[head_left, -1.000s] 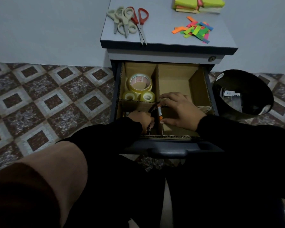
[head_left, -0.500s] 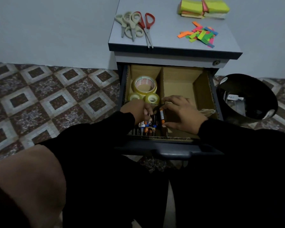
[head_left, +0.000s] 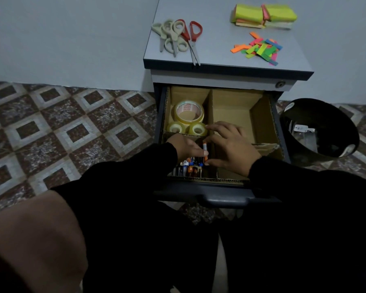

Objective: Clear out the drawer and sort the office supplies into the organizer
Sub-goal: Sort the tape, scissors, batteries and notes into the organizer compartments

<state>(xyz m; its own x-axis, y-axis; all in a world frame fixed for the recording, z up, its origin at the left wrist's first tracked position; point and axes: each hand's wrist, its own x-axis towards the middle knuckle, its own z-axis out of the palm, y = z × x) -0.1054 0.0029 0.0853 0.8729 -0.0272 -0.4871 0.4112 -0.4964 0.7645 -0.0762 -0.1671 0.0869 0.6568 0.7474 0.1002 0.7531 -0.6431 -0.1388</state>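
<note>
I see both hands over the cardboard organizer (head_left: 260, 115): right hand (head_left: 230, 144) fingers pinch an orange-capped battery (head_left: 205, 152); left hand (head_left: 185, 148) fingers lie straight against it.

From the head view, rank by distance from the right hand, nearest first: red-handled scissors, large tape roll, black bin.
From the right hand:
1. Large tape roll, in the drawer's back-left compartment.
2. Black bin, on the floor to the right.
3. Red-handled scissors, on the cabinet top.
</note>
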